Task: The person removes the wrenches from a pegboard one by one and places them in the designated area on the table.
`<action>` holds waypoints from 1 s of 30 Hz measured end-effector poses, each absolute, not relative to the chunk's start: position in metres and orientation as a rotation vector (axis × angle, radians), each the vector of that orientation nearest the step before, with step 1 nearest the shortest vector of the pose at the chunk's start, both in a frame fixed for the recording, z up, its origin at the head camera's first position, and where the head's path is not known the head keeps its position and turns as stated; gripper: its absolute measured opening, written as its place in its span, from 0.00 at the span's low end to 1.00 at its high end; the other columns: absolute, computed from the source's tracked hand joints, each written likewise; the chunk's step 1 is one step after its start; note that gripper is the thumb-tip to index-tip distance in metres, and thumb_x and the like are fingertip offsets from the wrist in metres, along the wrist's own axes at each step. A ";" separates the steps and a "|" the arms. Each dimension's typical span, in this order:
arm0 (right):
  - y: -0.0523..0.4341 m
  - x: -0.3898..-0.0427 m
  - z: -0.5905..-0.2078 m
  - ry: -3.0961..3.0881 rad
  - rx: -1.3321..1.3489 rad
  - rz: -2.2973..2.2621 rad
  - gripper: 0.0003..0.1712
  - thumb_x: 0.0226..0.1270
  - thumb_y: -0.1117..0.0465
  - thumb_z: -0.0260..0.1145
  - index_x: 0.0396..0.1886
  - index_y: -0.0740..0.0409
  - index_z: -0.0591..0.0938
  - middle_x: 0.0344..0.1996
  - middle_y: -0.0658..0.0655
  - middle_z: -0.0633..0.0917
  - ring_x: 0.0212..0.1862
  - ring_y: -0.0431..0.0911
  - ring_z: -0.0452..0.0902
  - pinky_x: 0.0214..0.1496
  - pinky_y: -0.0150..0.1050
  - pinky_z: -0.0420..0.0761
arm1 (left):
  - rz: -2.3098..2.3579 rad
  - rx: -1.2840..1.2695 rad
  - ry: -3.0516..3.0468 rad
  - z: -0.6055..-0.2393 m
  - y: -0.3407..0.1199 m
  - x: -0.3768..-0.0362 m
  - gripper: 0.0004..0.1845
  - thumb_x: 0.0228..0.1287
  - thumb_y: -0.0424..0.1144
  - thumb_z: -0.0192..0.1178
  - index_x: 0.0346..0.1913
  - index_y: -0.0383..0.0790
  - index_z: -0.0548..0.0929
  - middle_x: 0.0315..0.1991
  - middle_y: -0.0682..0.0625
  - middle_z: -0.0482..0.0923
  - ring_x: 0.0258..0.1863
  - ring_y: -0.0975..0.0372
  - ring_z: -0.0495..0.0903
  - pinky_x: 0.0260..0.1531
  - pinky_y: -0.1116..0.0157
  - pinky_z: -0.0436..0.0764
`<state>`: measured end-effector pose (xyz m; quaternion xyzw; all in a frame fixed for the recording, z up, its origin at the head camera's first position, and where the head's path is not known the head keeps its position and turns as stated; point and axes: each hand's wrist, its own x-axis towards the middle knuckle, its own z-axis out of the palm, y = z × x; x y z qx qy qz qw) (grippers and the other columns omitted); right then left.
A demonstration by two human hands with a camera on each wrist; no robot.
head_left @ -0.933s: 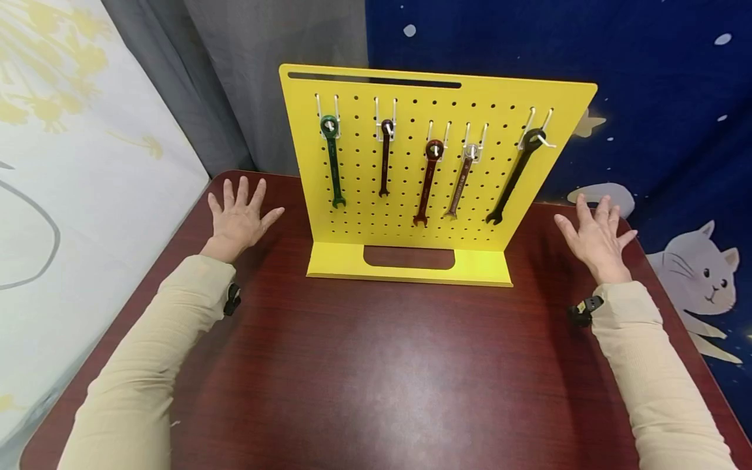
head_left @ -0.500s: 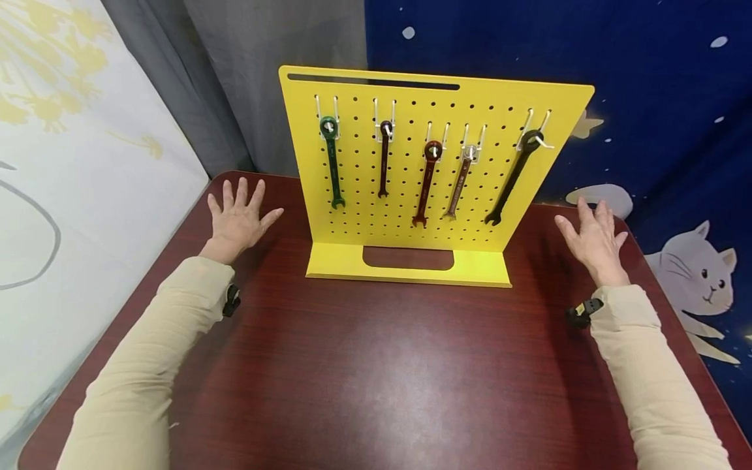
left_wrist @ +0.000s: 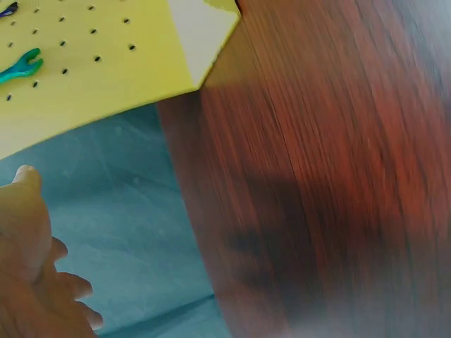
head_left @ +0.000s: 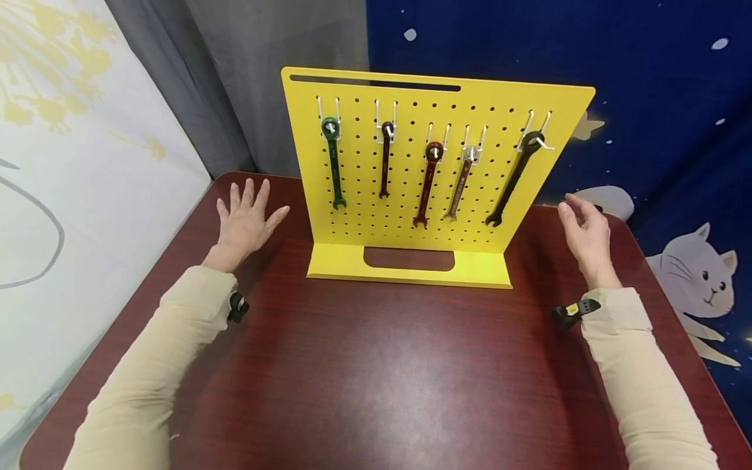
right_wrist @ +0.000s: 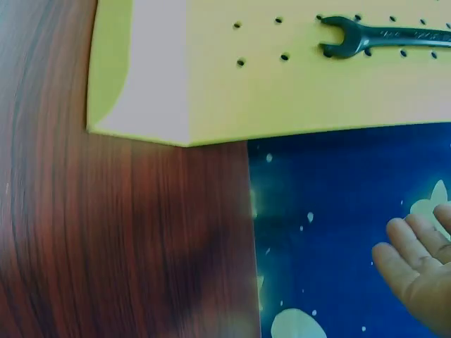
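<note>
The right hand [head_left: 584, 232] was lifted beside the yellow board [head_left: 546, 98], fingers loose and holding nothing, nearest the black wrench [head_left: 515, 176] (hanging on its hook). The left hand [head_left: 247, 222] lay flat and open on the table [head_left: 388, 378]. I judge the reach was only beginning; next it needed to close on the wrench.

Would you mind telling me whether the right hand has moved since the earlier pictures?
Yes. The right hand has lifted off the table and turned edge-on, shifting slightly toward the yellow pegboard.
</note>
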<state>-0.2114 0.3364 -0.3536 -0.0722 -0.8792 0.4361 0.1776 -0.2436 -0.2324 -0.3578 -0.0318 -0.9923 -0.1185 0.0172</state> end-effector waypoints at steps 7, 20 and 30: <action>0.323 -0.216 -0.352 -1.906 -0.078 1.953 0.19 0.65 0.61 0.63 0.55 0.59 0.77 0.43 0.50 0.82 0.43 0.36 0.81 0.43 0.22 0.78 | -0.669 -0.140 -2.884 -0.361 -0.220 -0.232 0.38 0.71 0.60 0.38 0.74 0.39 0.48 0.73 0.34 0.44 0.72 0.40 0.38 0.65 0.36 0.39; 0.302 -0.224 -0.352 -1.679 -0.044 2.121 0.17 0.59 0.69 0.66 0.49 0.63 0.80 0.37 0.53 0.86 0.39 0.41 0.84 0.41 0.28 0.81 | -1.208 -0.198 -2.126 -0.353 -0.168 -0.213 0.17 0.70 0.39 0.53 0.57 0.35 0.77 0.52 0.41 0.77 0.52 0.55 0.75 0.52 0.63 0.72; 0.291 -0.230 -0.356 -1.663 -0.079 2.157 0.12 0.59 0.69 0.66 0.44 0.63 0.82 0.33 0.52 0.85 0.34 0.41 0.82 0.40 0.28 0.81 | -1.633 -0.202 -2.001 -0.329 -0.131 -0.215 0.17 0.68 0.35 0.55 0.57 0.32 0.76 0.54 0.41 0.77 0.50 0.59 0.78 0.48 0.74 0.77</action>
